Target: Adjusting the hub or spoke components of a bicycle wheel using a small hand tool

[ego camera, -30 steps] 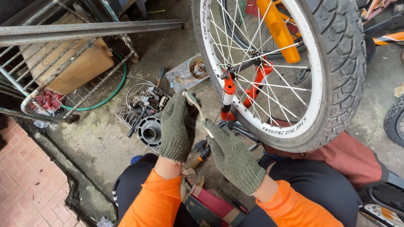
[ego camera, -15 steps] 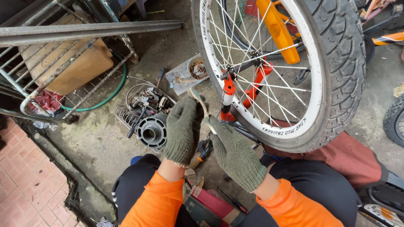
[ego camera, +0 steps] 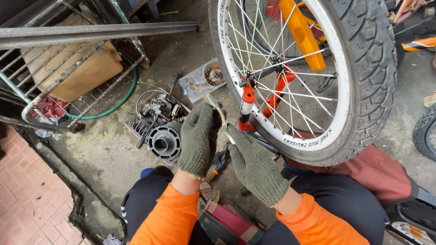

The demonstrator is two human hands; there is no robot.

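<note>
Both my hands wear green knit gloves and orange sleeves. My left hand [ego camera: 196, 138] and my right hand [ego camera: 254, 163] together pinch a thin pale strip [ego camera: 217, 109], which runs from my fingers up toward the rim of a small bicycle wheel [ego camera: 299, 77]. The wheel has a white rim, a knobby black tyre, a yellow reflector [ego camera: 302, 31] in the spokes and an orange fork [ego camera: 247, 102] at the hub. Pliers with orange handles [ego camera: 218, 164] lie on the ground under my hands.
A tray of metal parts [ego camera: 156, 122] with a black cylinder sits left of my hands. A clear bag with a small tin [ego camera: 202, 81] lies behind it. A metal rack [ego camera: 63, 68], a green hose [ego camera: 113, 97] and a tan canister stand at the left. Another tyre [ego camera: 424, 134] is at the right edge.
My hands have shifted slightly right and closer together, drawing the strip up toward the wheel rim. The wheel has not moved.
</note>
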